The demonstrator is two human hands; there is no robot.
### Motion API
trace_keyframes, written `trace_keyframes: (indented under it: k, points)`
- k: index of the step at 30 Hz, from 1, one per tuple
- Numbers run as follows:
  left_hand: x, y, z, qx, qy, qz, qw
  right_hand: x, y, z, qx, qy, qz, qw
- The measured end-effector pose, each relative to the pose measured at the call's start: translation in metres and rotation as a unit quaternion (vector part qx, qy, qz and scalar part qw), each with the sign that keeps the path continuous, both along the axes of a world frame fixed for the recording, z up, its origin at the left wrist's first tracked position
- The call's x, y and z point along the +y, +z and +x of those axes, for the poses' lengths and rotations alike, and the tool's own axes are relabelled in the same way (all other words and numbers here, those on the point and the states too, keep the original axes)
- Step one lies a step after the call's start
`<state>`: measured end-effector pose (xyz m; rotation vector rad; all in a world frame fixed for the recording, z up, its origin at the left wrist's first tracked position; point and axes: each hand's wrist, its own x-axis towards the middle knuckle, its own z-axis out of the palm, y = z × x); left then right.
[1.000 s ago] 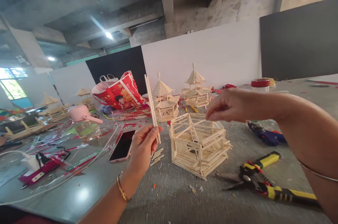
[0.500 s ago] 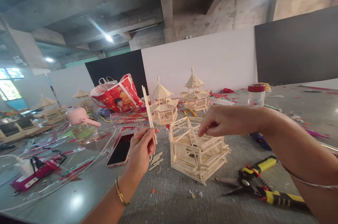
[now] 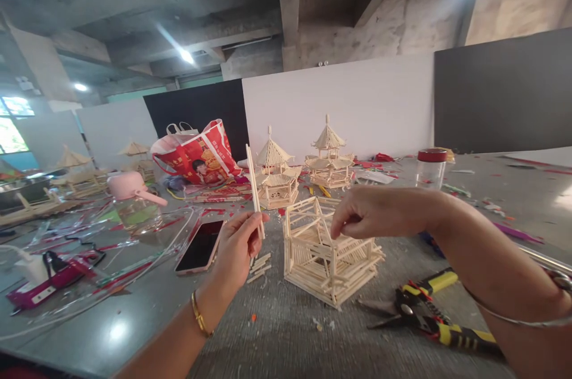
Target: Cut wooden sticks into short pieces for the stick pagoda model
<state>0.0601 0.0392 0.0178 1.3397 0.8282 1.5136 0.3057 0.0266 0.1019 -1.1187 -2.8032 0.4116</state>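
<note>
A half-built hexagonal frame of pale wooden sticks [image 3: 328, 254] stands on the grey table [image 3: 286, 337] in front of me. My left hand [image 3: 236, 251] is closed on thin wooden sticks [image 3: 252, 179] held upright, just left of the frame. My right hand [image 3: 379, 212] hovers over the frame's top, fingers pinched together and pointing down at its upper rail. Whether a small piece sits between those fingertips is hidden. A few short cut sticks [image 3: 259, 266] lie on the table under my left hand.
A phone [image 3: 199, 247] lies left of my left hand. Yellow-handled cutters [image 3: 429, 313] rest at the right. Two finished stick pavilions [image 3: 277, 173] [image 3: 329, 155], a red bag [image 3: 196, 155], a pink-lidded jar [image 3: 131, 197] and a red-lidded jar [image 3: 429, 167] stand behind.
My right hand has moved left and down, from beside the frame's far edge to over its top. The left hand with the sticks has stayed almost still.
</note>
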Motion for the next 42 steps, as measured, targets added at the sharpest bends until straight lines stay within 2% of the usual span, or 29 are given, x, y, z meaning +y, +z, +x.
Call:
trace_keyframes:
  k: [14,18,24,38,42]
  points:
    - [-0.002,-0.001,0.001,-0.004,-0.010,-0.006,1.000,-0.002,0.000,-0.004,0.010,-0.002,-0.009,1.000]
    - [-0.004,-0.001,0.001,0.003,-0.018,-0.007,1.000,-0.006,-0.002,-0.016,0.032,0.008,0.026,0.999]
    - [-0.005,-0.001,0.002,0.015,-0.009,-0.013,1.000,-0.008,-0.013,-0.035,0.036,0.060,0.072,0.995]
    - [-0.006,-0.002,0.002,0.009,-0.020,-0.015,1.000,-0.004,-0.019,-0.035,0.038,0.026,0.084,0.995]
    - [-0.007,-0.001,0.002,0.009,-0.024,-0.017,1.000,0.000,-0.021,-0.038,0.056,-0.048,0.151,0.986]
